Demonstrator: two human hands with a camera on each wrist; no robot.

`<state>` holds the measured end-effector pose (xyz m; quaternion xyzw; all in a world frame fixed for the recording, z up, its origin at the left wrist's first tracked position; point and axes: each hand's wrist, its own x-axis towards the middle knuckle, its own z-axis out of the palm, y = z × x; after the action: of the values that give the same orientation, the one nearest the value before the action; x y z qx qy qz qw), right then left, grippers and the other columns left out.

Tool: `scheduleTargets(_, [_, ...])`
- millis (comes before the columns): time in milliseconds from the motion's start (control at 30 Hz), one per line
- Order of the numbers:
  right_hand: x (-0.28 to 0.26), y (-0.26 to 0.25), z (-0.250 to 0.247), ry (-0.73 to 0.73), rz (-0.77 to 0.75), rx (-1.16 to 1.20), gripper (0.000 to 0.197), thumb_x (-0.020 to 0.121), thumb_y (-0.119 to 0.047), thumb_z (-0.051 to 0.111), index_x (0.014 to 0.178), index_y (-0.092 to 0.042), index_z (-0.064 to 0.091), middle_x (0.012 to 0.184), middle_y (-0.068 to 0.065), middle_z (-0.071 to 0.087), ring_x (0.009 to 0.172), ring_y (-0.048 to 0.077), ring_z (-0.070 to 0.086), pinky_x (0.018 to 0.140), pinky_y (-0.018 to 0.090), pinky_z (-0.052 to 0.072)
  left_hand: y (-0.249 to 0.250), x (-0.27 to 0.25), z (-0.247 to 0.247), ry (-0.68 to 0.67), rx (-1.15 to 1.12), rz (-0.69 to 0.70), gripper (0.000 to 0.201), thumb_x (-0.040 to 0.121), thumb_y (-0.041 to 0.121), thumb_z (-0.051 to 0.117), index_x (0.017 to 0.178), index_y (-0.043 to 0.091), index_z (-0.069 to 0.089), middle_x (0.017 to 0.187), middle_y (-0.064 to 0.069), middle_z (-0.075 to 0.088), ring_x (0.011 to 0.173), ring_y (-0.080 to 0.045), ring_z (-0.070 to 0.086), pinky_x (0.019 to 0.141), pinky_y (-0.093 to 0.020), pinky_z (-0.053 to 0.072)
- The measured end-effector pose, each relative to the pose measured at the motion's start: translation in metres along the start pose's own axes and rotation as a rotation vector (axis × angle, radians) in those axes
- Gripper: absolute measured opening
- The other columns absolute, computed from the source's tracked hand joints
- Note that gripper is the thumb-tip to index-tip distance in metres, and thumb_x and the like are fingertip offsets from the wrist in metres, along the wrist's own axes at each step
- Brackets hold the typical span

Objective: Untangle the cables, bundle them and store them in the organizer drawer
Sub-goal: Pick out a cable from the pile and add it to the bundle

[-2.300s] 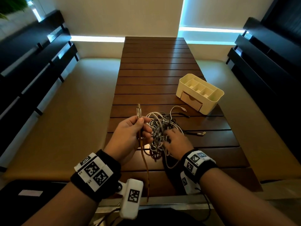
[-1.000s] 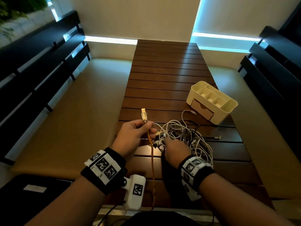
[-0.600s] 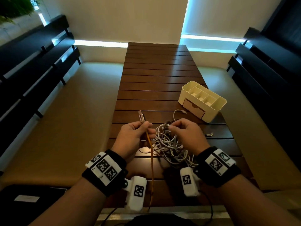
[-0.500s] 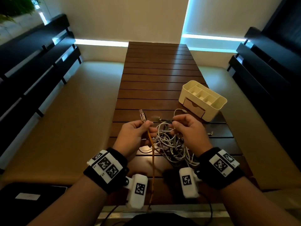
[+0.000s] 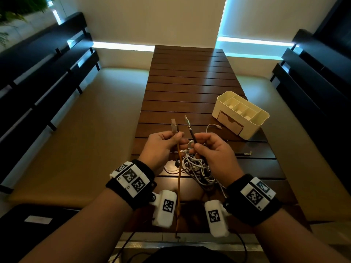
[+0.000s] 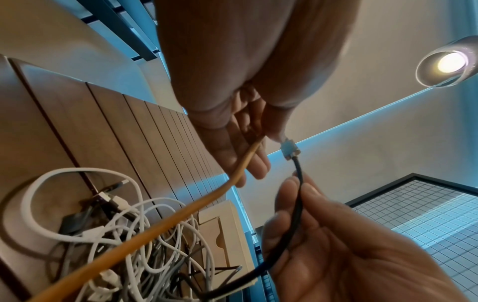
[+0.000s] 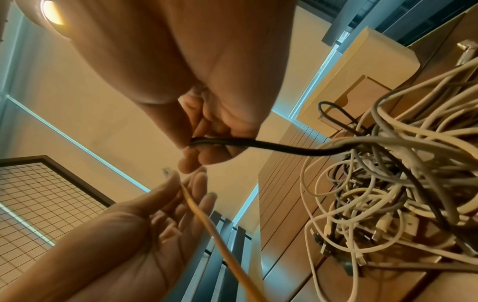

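Observation:
My left hand pinches an orange cable just below its plug, which points up; the cable hangs down past the table's near edge. My right hand pinches a black cable near its plug end, also raised. The left wrist view shows the orange cable and the black cable side by side. A tangle of white and grey cables lies on the table beneath both hands, seen too as the tangle. The cream organizer stands at the right, its drawer closed.
The slatted wooden table runs away from me between two tan bench seats. A white cable end and a dark cable end trail out of the tangle toward the organizer. Dark slatted backrests line both sides.
My right hand left the tangle, rose and now holds a black cable end up beside the orange plug. The left hand kept its hold on the orange cable.

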<state>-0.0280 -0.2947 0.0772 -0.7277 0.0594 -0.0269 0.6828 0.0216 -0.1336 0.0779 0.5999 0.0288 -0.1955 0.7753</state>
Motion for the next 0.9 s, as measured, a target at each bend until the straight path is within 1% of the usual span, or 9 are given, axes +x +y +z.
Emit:
scheduleTargets(67, [-0.002, 0.001, 0.002, -0.026, -0.017, -0.018, 0.023, 0.094, -0.002, 0.059, 0.106, -0.02, 0.063, 0.092, -0.002, 0.073, 0.088, 0.016, 0.071, 0.076, 0.028, 0.058, -0.001, -0.001, 0.003, -0.015, -0.018, 0.003, 0.019, 0.098, 0.012, 0.056, 0.107, 0.0, 0.068, 0.09, -0.013, 0.072, 0.082, -0.021, 0.072, 0.069, -0.034, 0.059])
scheduleTargets(133, [-0.003, 0.003, 0.004, -0.05, -0.025, -0.013, 0.022, 0.094, -0.001, 0.058, 0.105, -0.02, 0.064, 0.094, 0.002, 0.074, 0.089, 0.019, 0.071, 0.076, 0.029, 0.059, -0.001, -0.002, 0.005, -0.027, -0.021, 0.009, 0.019, 0.098, 0.011, 0.055, 0.104, -0.002, 0.068, 0.084, -0.013, 0.069, 0.075, -0.018, 0.07, 0.065, -0.029, 0.058])
scheduleTargets(200, [-0.004, 0.004, 0.005, -0.063, -0.037, -0.023, 0.022, 0.094, -0.002, 0.058, 0.105, -0.02, 0.065, 0.097, 0.005, 0.073, 0.089, 0.019, 0.071, 0.075, 0.027, 0.058, -0.001, -0.002, 0.007, -0.033, -0.022, 0.012, 0.02, 0.098, 0.012, 0.055, 0.104, -0.002, 0.068, 0.081, -0.013, 0.067, 0.07, -0.017, 0.068, 0.064, -0.029, 0.058])
scheduleTargets(300, [-0.004, 0.005, 0.005, -0.058, -0.042, -0.031, 0.023, 0.094, -0.002, 0.059, 0.105, -0.021, 0.066, 0.098, 0.001, 0.073, 0.088, 0.017, 0.071, 0.075, 0.029, 0.059, -0.002, -0.001, 0.007, -0.041, -0.028, 0.022, 0.019, 0.097, 0.013, 0.057, 0.103, 0.001, 0.07, 0.081, -0.014, 0.066, 0.072, -0.02, 0.067, 0.066, -0.032, 0.059])
scheduleTargets(433, [-0.005, 0.005, 0.006, -0.021, -0.085, -0.01, 0.024, 0.091, 0.002, 0.062, 0.105, -0.016, 0.068, 0.09, -0.005, 0.073, 0.081, 0.008, 0.071, 0.067, 0.017, 0.054, -0.001, -0.002, 0.005, -0.07, -0.066, 0.023, 0.018, 0.093, 0.012, 0.06, 0.099, 0.0, 0.071, 0.079, -0.013, 0.068, 0.074, -0.023, 0.069, 0.068, -0.033, 0.059])
scheduleTargets(533, [-0.006, 0.006, 0.007, -0.006, -0.103, 0.01, 0.026, 0.09, 0.003, 0.062, 0.101, -0.019, 0.068, 0.086, -0.009, 0.073, 0.08, 0.005, 0.071, 0.066, 0.015, 0.053, 0.0, -0.002, 0.002, -0.088, -0.077, 0.031, 0.023, 0.084, 0.016, 0.066, 0.098, -0.002, 0.071, 0.081, -0.014, 0.071, 0.076, -0.024, 0.07, 0.07, -0.034, 0.061])
scheduleTargets(633, [-0.005, 0.008, 0.008, -0.008, -0.104, -0.023, 0.025, 0.09, 0.001, 0.063, 0.105, -0.019, 0.069, 0.093, -0.003, 0.073, 0.082, 0.01, 0.071, 0.068, 0.019, 0.055, -0.003, -0.004, 0.002, -0.087, -0.074, 0.051, 0.026, 0.077, 0.018, 0.069, 0.097, 0.001, 0.072, 0.089, -0.017, 0.074, 0.083, -0.027, 0.072, 0.076, -0.035, 0.061])
scheduleTargets(733, [-0.007, 0.009, 0.01, -0.027, -0.089, -0.014, 0.022, 0.09, 0.001, 0.063, 0.107, -0.012, 0.07, 0.094, 0.002, 0.072, 0.081, 0.013, 0.071, 0.067, 0.023, 0.057, -0.006, -0.005, 0.002, -0.1, -0.042, 0.079, 0.026, 0.078, 0.02, 0.068, 0.098, 0.004, 0.074, 0.099, -0.019, 0.074, 0.092, -0.032, 0.071, 0.084, -0.042, 0.06])
scheduleTargets(900, [-0.01, 0.008, 0.012, -0.044, -0.095, -0.026, 0.009, 0.09, -0.004, 0.065, 0.099, -0.007, 0.065, 0.094, 0.012, 0.068, 0.072, 0.015, 0.069, 0.063, 0.025, 0.058, -0.008, -0.009, 0.001, -0.112, 0.033, 0.17, 0.023, 0.083, 0.026, 0.062, 0.092, 0.007, 0.072, 0.096, -0.014, 0.074, 0.09, -0.032, 0.068, 0.084, -0.049, 0.056])
